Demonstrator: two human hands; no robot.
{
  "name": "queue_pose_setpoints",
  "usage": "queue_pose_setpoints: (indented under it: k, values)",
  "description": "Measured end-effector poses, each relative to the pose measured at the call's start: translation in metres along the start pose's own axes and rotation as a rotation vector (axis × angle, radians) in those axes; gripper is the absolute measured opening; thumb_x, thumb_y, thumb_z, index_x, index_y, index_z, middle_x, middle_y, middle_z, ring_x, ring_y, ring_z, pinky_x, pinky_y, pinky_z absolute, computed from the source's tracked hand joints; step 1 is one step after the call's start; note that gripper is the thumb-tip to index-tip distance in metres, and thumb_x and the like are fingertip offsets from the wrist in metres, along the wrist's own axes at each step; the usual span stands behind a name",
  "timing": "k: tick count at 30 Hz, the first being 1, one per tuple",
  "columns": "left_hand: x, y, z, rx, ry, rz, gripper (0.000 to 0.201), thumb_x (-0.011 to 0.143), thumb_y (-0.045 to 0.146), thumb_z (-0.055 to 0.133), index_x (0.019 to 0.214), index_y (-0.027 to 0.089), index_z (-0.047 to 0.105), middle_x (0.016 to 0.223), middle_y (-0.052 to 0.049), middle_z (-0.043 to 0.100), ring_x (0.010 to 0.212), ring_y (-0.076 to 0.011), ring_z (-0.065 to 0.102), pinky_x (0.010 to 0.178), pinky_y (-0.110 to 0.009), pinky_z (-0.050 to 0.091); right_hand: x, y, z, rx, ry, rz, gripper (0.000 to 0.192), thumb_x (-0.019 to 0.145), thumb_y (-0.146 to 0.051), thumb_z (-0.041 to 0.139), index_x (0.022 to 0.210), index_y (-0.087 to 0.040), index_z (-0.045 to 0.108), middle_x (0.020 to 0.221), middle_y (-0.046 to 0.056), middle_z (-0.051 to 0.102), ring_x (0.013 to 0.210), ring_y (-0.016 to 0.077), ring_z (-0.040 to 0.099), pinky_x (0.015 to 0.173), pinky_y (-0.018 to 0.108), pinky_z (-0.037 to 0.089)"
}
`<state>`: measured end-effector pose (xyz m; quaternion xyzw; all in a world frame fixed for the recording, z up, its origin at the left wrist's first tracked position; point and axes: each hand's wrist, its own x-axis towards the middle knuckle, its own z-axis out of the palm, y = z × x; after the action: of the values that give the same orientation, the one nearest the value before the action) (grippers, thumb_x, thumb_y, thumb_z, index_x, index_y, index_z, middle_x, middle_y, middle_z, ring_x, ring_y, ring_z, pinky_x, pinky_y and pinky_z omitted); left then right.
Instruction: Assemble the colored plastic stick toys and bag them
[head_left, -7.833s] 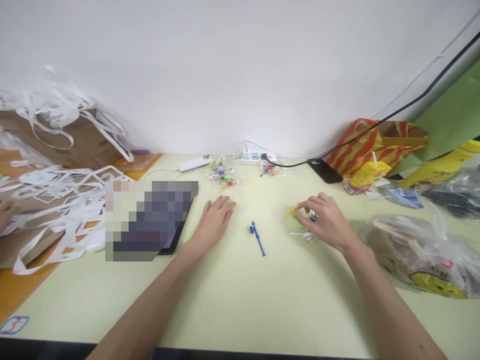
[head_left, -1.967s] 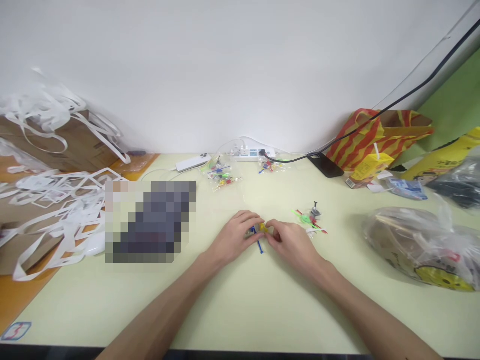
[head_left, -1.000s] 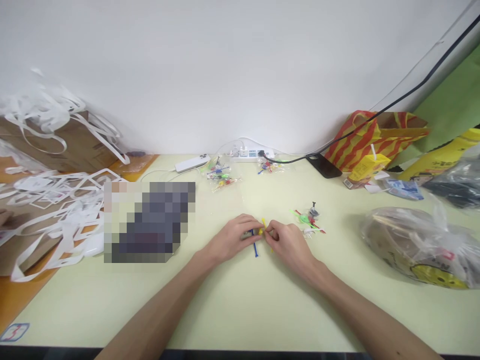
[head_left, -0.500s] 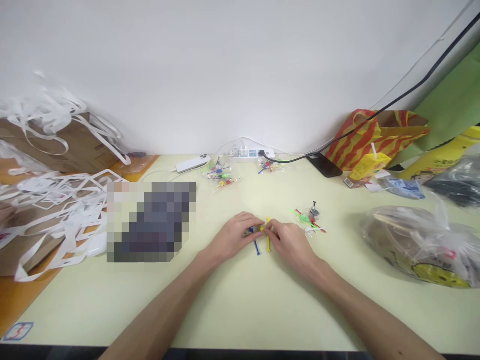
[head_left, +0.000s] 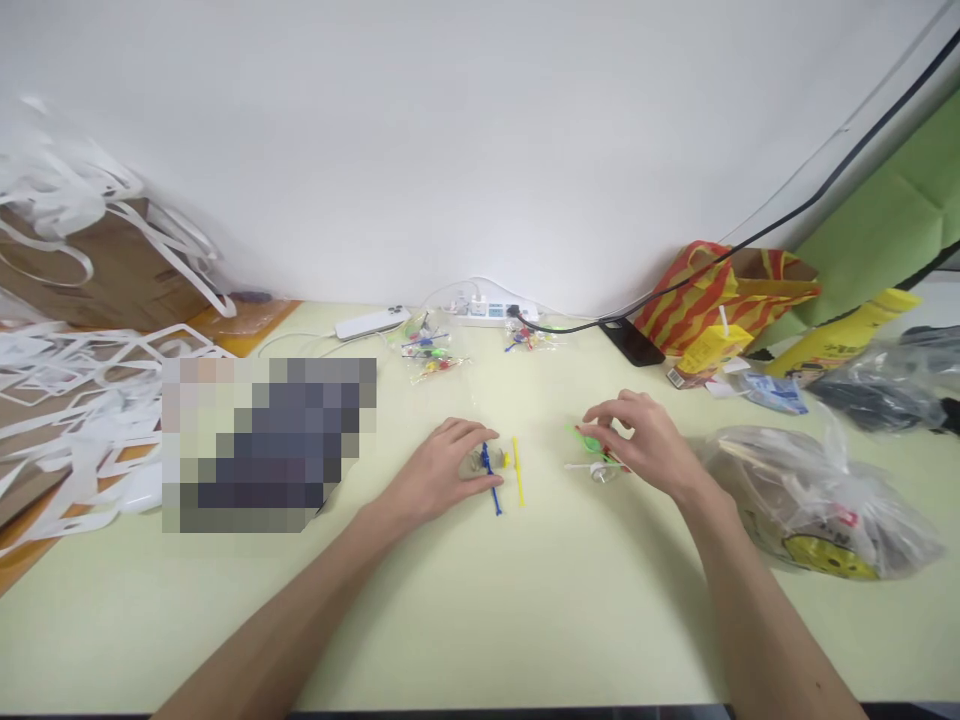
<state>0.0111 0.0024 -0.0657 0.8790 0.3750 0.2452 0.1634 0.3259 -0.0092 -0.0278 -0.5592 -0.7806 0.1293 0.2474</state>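
Note:
My left hand [head_left: 442, 470] curls round a small clear plastic piece [head_left: 474, 462], with its thumb and fingers at either side. A blue plastic stick [head_left: 493, 485] crosses this piece, and a yellow stick [head_left: 517, 472] stands at its right end by a small yellow knob [head_left: 506, 460]. Over the loose plastic parts to the right hovers my right hand [head_left: 641, 437], its thumb and forefinger bent and apart. Near those fingertips lie a green round part [head_left: 591, 444] and a white wheel-like part [head_left: 598, 472] with a white stick. The hand hides some of the pile.
Small bags of coloured parts [head_left: 433, 352] lie at the back near a power strip [head_left: 487, 308]. A white power bank-like device [head_left: 371, 322], black phone [head_left: 634, 342], yellow drink carton [head_left: 709, 357] and plastic-wrapped bundle [head_left: 810, 500] surround the work area. White frames [head_left: 112, 400] heap up left.
My right hand has left the yellow stick and moved right to the loose parts. My left hand stays round the clear piece. The view has shifted slightly.

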Motion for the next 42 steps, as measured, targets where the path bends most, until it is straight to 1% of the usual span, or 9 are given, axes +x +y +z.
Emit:
queue_pose_setpoints:
  k: [3, 6, 12, 21, 26, 31, 34, 38, 42]
  values:
    - [-0.001, -0.002, 0.001, -0.030, -0.005, -0.027, 0.043, 0.086, 0.044, 0.074, 0.123, 0.025, 0.064, 0.117, -0.007, 0.069, 0.114, -0.0262, 0.061, 0.097, -0.043, 0.053, -0.003, 0.012, -0.008, -0.024, -0.167, 0.024, 0.023, 0.088, -0.048, 0.068, 0.088, -0.026, 0.075, 0.076, 0.003, 0.070, 0.087, 0.0231, 0.059, 0.094, 0.042, 0.033]
    - [-0.001, -0.004, 0.001, -0.043, -0.027, -0.041, 0.042, 0.087, 0.042, 0.074, 0.123, 0.024, 0.064, 0.116, -0.007, 0.068, 0.112, -0.0255, 0.062, 0.097, -0.042, 0.053, -0.007, 0.016, -0.012, -0.013, -0.272, 0.040, 0.023, 0.083, -0.050, 0.074, 0.085, -0.028, 0.076, 0.078, 0.002, 0.069, 0.090, 0.0237, 0.059, 0.096, 0.044, 0.031]
    - [0.000, -0.008, -0.002, -0.060, -0.084, -0.005, 0.042, 0.089, 0.041, 0.071, 0.127, 0.025, 0.062, 0.117, -0.007, 0.068, 0.115, -0.0248, 0.060, 0.099, -0.041, 0.051, -0.012, 0.007, -0.017, -0.066, -0.379, 0.123, 0.024, 0.083, -0.050, 0.070, 0.086, -0.027, 0.077, 0.077, 0.002, 0.064, 0.086, 0.0246, 0.058, 0.087, 0.041, 0.034]
    - [0.000, -0.009, -0.004, -0.081, -0.103, 0.016, 0.039, 0.092, 0.041, 0.068, 0.127, 0.025, 0.061, 0.119, -0.008, 0.068, 0.116, -0.0254, 0.059, 0.100, -0.042, 0.049, -0.010, -0.007, -0.013, -0.089, -0.501, 0.134, 0.017, 0.084, -0.039, 0.065, 0.082, -0.025, 0.075, 0.078, 0.003, 0.064, 0.090, 0.0278, 0.057, 0.089, 0.043, 0.035]
    - [0.001, -0.010, -0.005, -0.072, -0.096, 0.024, 0.039, 0.091, 0.041, 0.069, 0.126, 0.025, 0.062, 0.118, -0.008, 0.069, 0.116, -0.0262, 0.060, 0.099, -0.043, 0.050, -0.012, -0.004, -0.013, 0.024, -0.445, 0.172, 0.023, 0.081, -0.047, 0.069, 0.087, -0.027, 0.076, 0.084, 0.004, 0.067, 0.096, 0.0302, 0.057, 0.087, 0.042, 0.040]
    - [0.001, -0.013, -0.004, -0.073, -0.075, 0.027, 0.039, 0.091, 0.040, 0.069, 0.125, 0.024, 0.062, 0.118, -0.009, 0.068, 0.115, -0.0257, 0.061, 0.099, -0.043, 0.051, -0.009, 0.000, -0.011, 0.231, -0.322, 0.099, 0.028, 0.079, -0.053, 0.074, 0.084, -0.025, 0.076, 0.089, 0.006, 0.069, 0.085, 0.0247, 0.061, 0.081, 0.039, 0.047]
    - [0.001, -0.013, -0.003, -0.072, -0.054, 0.040, 0.038, 0.091, 0.041, 0.069, 0.124, 0.024, 0.063, 0.118, -0.009, 0.069, 0.116, -0.0256, 0.061, 0.100, -0.043, 0.051, -0.007, -0.005, -0.010, 0.366, -0.260, 0.103, 0.030, 0.081, -0.053, 0.073, 0.085, -0.024, 0.076, 0.094, 0.006, 0.071, 0.079, 0.0213, 0.061, 0.073, 0.036, 0.048]
    - [0.002, -0.010, -0.003, -0.054, -0.048, 0.064, 0.037, 0.092, 0.042, 0.068, 0.124, 0.025, 0.064, 0.121, -0.008, 0.069, 0.117, -0.0259, 0.061, 0.102, -0.045, 0.050, -0.006, -0.015, -0.008, 0.467, -0.182, 0.197, 0.033, 0.081, -0.055, 0.073, 0.086, -0.023, 0.076, 0.095, 0.005, 0.073, 0.070, 0.0179, 0.060, 0.061, 0.031, 0.046]
    - [0.004, -0.007, -0.001, -0.048, -0.037, 0.078, 0.030, 0.094, 0.038, 0.065, 0.122, 0.025, 0.066, 0.122, -0.008, 0.069, 0.118, -0.0256, 0.060, 0.103, -0.045, 0.050, -0.004, -0.023, 0.000, 0.521, -0.073, 0.202, 0.034, 0.081, -0.056, 0.072, 0.086, -0.022, 0.074, 0.090, 0.006, 0.072, 0.073, 0.0194, 0.062, 0.058, 0.030, 0.045]
